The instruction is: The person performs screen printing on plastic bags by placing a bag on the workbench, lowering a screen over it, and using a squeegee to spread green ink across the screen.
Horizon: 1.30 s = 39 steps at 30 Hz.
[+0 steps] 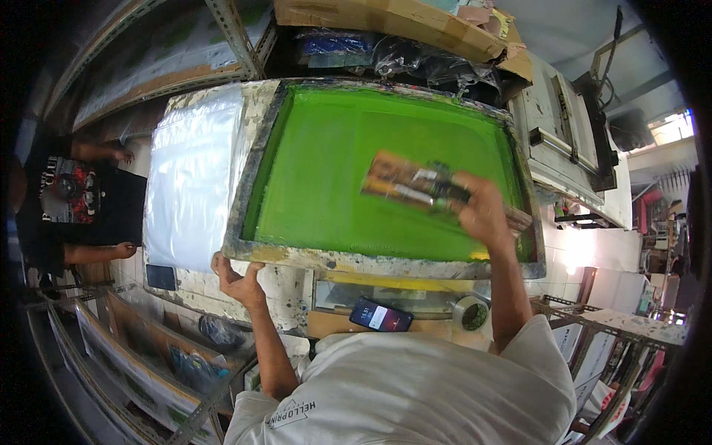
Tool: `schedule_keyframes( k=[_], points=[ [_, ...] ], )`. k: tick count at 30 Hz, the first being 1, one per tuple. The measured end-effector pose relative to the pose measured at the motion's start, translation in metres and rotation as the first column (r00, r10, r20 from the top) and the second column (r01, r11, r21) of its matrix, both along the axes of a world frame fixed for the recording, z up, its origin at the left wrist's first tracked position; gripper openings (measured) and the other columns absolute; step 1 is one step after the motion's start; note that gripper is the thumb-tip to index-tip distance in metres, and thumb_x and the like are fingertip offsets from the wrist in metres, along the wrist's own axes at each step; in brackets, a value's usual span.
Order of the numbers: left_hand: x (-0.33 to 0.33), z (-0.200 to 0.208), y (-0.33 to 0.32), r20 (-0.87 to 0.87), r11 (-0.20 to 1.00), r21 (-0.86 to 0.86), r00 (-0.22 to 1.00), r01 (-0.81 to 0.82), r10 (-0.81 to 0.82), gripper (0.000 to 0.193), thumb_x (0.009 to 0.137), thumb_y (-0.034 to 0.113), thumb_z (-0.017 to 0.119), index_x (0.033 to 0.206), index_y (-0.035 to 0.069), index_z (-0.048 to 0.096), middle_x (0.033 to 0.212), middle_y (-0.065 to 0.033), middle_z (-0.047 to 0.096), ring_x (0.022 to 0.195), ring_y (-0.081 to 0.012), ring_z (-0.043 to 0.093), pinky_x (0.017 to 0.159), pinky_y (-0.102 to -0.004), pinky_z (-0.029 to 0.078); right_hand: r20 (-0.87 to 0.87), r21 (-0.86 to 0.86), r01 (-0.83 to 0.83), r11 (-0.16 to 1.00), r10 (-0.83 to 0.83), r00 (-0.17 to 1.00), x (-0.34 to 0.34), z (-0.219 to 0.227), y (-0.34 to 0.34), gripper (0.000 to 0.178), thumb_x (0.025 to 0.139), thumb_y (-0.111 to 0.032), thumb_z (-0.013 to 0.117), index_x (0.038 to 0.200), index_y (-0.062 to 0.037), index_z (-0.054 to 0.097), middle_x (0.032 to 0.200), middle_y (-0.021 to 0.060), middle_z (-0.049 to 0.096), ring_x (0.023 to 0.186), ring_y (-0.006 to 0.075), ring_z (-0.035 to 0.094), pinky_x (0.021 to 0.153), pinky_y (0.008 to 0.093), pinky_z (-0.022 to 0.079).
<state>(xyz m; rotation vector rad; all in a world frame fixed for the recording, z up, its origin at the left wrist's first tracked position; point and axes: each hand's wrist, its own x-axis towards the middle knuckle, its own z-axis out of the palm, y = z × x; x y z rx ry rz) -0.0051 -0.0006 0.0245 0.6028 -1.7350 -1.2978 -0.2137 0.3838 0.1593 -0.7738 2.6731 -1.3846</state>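
A large screen printing frame (356, 258) lies in front of me, its mesh (311, 170) green all over. My right hand (480, 210) grips a wooden squeegee (404, 182) over the right half of the mesh; hand and tool are smeared by motion. The squeegee slants down to the right, and part of it is hidden behind my hand and wrist. At the near left corner of the frame, my left hand (239, 282) is closed on the edge, with its fingertips partly out of sight.
Left of the frame lies a stack of clear plastic sheets (189, 178). A phone (380, 315) and a tape roll (472, 313) sit near my body. Beyond the frame is a cardboard box (400, 26). Another person (81, 193) stands at far left. Metal racks (141, 356) flank me.
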Motion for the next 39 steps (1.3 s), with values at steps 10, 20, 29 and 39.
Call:
schedule_keyframes(
  k=[10, 20, 29, 39],
  points=[
    [-0.107, 0.126, 0.008, -0.322, 0.998, 0.029, 0.946, 0.057, -0.045, 0.061, 0.080, -0.005, 0.066, 0.136, 0.000, 0.041, 0.121, -0.0113, 0.059, 0.107, -0.0195, 0.055, 0.096, -0.0327, 0.044, -0.599, 0.338, 0.168, 0.926, 0.075, 0.797, -0.002, 0.119, -0.027, 0.044, 0.066, -0.029, 0.068, 0.108, -0.0145, 0.069, 0.095, 0.0160, 0.063, 0.087, 0.0365, 0.060, 0.075, 0.0467, 0.047],
    [-0.063, -0.046, 0.112, 0.593, 0.808, -0.490, 0.805, 0.328, 0.033, 0.035, 0.077, 0.020, 0.077, 0.101, -0.003, 0.065, 0.111, -0.0198, 0.060, 0.103, -0.0322, 0.055, 0.088, -0.0396, 0.045, -0.493, 0.334, 0.124, 0.934, 0.062, 0.868, -0.082, 0.207, -0.050, 0.039, 0.075, -0.019, 0.059, 0.107, -0.0010, 0.070, 0.094, 0.0202, 0.071, 0.082, 0.0312, 0.066, 0.081, 0.0388, 0.052],
    [-0.081, -0.013, 0.133, 0.240, 0.963, 0.196, 0.943, 0.184, -0.229, 0.008, 0.089, 0.005, 0.064, 0.088, -0.004, 0.064, 0.070, -0.0060, 0.062, 0.060, -0.0120, 0.056, 0.056, -0.0263, 0.045, -0.417, 0.294, 0.105, 0.950, 0.029, 0.908, -0.079, 0.214, -0.056, 0.037, 0.075, -0.016, 0.059, 0.107, 0.0005, 0.069, 0.096, 0.0211, 0.070, 0.086, 0.0291, 0.066, 0.083, 0.0365, 0.051],
    [-0.068, 0.009, -0.022, 0.092, 0.972, 0.205, 0.991, -0.116, 0.099, 0.009, 0.088, 0.008, 0.067, 0.091, 0.002, 0.062, 0.072, -0.0005, 0.060, 0.059, -0.0058, 0.052, 0.049, -0.0200, 0.041, -0.412, 0.311, 0.122, 0.942, 0.019, 0.911, -0.152, 0.177, -0.010, 0.042, 0.090, -0.021, 0.059, 0.128, -0.0026, 0.056, 0.128, 0.0130, 0.056, 0.119, 0.0235, 0.053, 0.105, 0.0345, 0.037]
  ],
)
